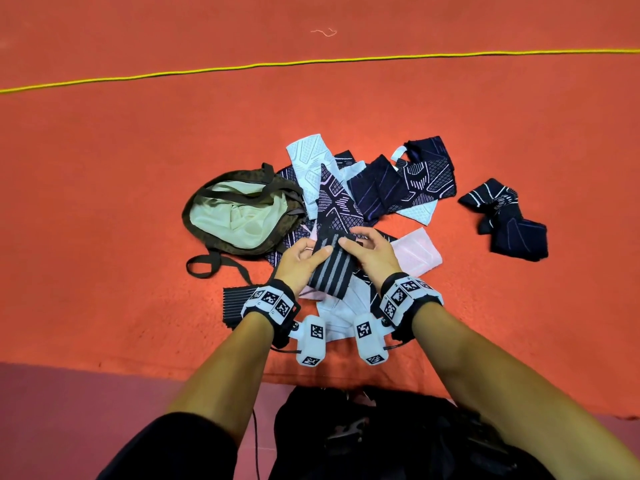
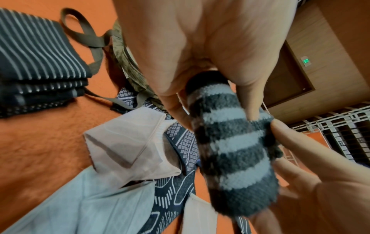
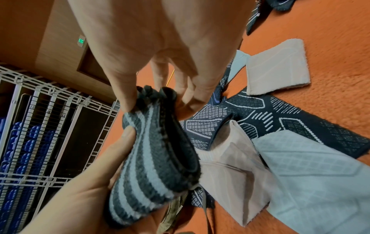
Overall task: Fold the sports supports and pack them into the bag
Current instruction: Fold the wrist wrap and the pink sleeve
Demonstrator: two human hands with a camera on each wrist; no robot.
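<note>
Orange floor (image 1: 104, 202). Left hand (image 1: 301, 261) and right hand (image 1: 372, 254) each pinch the striped support (image 1: 330, 265) at its top edge, above the pile (image 1: 374, 192). Bag (image 1: 239, 216) lies open just left; bare floor beyond.

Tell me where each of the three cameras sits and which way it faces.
Head: on the head, looking forward and down at the floor, bag and supports; both forearms, left hand and right hand show.
Left wrist: along the left hand at the striped support; right hand's fingers intrude.
Right wrist: along the right hand at the same support; left hand below.
All three share that striped support.
</note>
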